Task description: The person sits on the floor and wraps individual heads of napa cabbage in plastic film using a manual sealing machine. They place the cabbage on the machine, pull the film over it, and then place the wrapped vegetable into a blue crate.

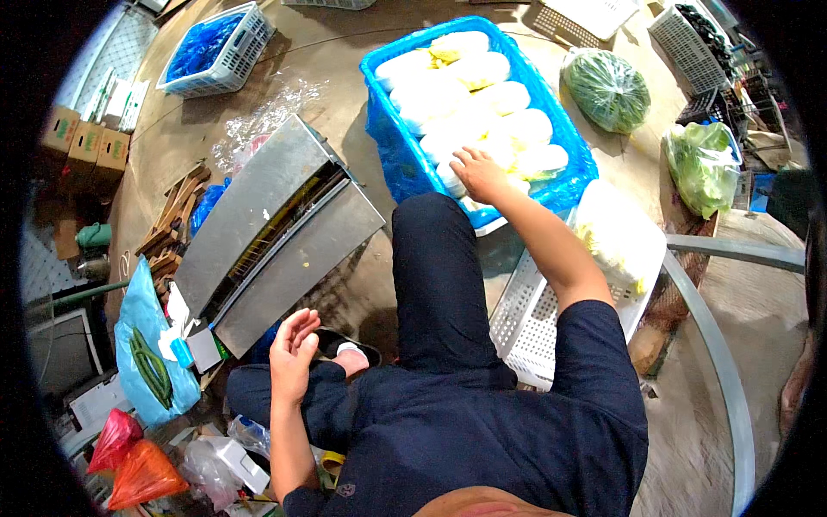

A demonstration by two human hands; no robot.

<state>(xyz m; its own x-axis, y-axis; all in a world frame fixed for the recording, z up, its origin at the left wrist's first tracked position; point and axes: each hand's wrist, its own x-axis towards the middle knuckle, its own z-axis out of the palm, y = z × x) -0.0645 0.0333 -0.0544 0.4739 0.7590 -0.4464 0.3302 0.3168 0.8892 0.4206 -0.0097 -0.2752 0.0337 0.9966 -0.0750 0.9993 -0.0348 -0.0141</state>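
Pale napa cabbages [469, 103], seemingly wrapped in clear film, fill a crate lined with blue plastic [388, 151] in front of me. My right hand [484, 177] reaches over the crate's near end, its fingers spread and resting on the nearest cabbages. It does not grip any of them. Above my bent left leg, my left hand [294, 353] is held up with nothing in it, thumb apart from loosely curved fingers. The grey metal machine with a long slot [258, 207] stands just beyond that hand. More cabbage [607, 233] lies in a white perforated crate [530, 332] beside my right arm.
A curved metal rail [719, 345] runs at my right. Bagged greens [607, 90] and a bag of leafy vegetables [705, 168] stand beyond it. Cucumbers [151, 369] lie on blue plastic at left, near red and orange bags [142, 474]. Another blue-lined crate [237, 65] stands far left.
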